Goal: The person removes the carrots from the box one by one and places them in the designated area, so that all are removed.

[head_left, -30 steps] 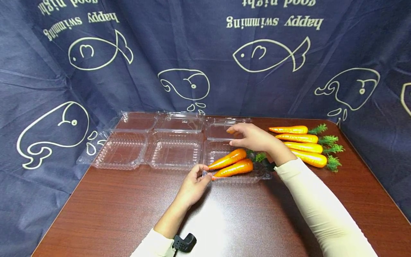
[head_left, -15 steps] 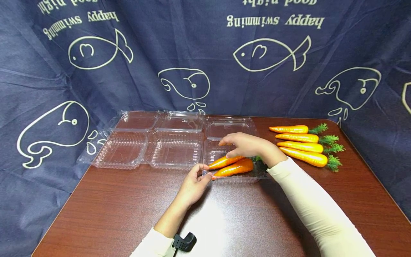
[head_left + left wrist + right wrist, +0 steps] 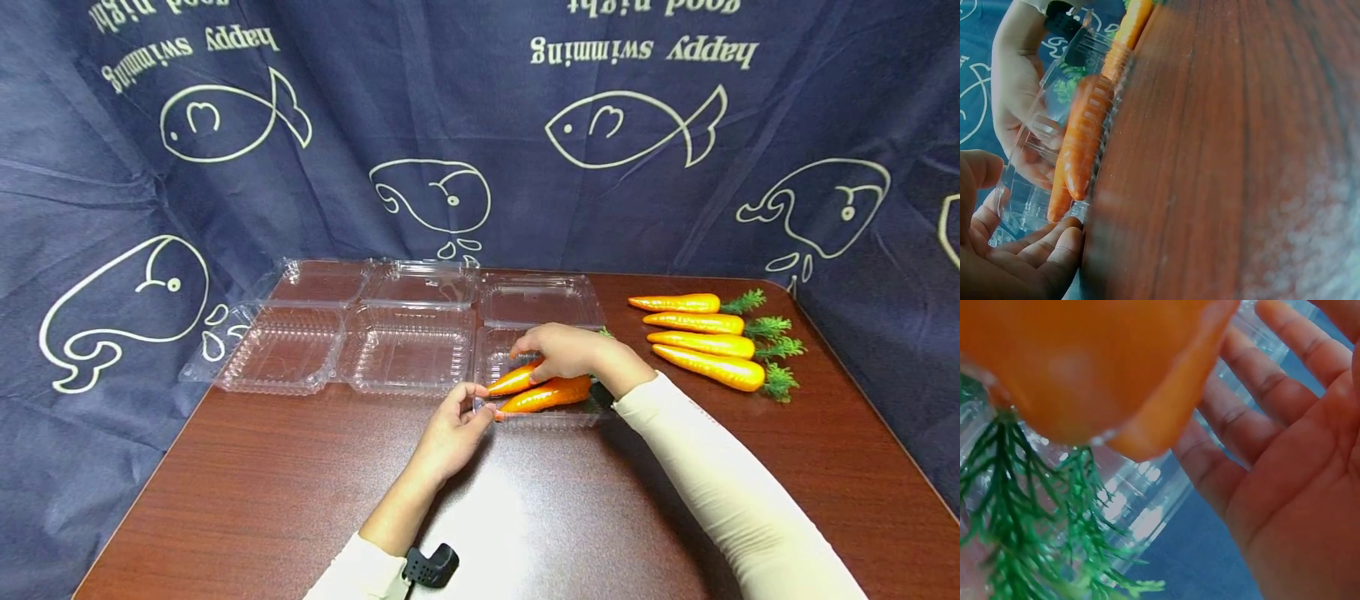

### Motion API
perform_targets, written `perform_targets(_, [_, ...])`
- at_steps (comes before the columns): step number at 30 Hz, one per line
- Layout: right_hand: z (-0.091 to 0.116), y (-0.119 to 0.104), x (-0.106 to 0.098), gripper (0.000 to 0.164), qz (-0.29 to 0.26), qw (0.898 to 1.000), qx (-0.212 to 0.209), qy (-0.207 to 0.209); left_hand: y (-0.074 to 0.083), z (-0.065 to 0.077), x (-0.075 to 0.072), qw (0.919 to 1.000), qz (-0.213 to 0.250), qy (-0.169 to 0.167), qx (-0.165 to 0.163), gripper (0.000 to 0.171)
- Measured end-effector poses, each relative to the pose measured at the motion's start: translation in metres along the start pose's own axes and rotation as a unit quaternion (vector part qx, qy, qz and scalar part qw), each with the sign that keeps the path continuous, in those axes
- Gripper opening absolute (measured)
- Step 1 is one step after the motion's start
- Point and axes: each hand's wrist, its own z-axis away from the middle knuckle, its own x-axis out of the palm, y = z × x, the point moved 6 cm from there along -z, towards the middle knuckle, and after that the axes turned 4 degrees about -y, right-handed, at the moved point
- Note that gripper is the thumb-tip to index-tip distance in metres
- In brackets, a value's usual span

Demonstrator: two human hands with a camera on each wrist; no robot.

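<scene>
Two orange carrots with green tops, a front carrot point(image 3: 547, 395) and a rear carrot point(image 3: 512, 381), lie side by side in the rightmost clear plastic container point(image 3: 498, 354), its lid folded back. My left hand point(image 3: 452, 432) pinches this container's front left corner, close to the carrot tips. Above the rear carrot, my right hand point(image 3: 572, 352) reaches down with its thumb at the carrot's near side. In the right wrist view, the fingers point(image 3: 1272, 381) are loosely extended along the far side of the carrots. Whether they press on the carrot is unclear.
Left of it stand two more lidded clear containers with open lids, a middle container point(image 3: 408, 350) and a left container point(image 3: 281, 350). Several carrots point(image 3: 708, 343) lie in a column on the right of the brown table point(image 3: 300, 483). A blue patterned cloth point(image 3: 480, 108) hangs behind.
My right hand has come down and slightly toward me, from above the container to around the rear carrot. The left hand stays at the container's corner.
</scene>
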Motion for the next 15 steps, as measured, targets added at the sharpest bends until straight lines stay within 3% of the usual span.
perform_targets(15, [-0.0034, 0.0014, 0.0084, 0.024, -0.001, 1.000, 0.016, -0.016, 0.0031, 0.0018, 0.0002, 0.9997, 0.022, 0.005, 0.010, 0.028])
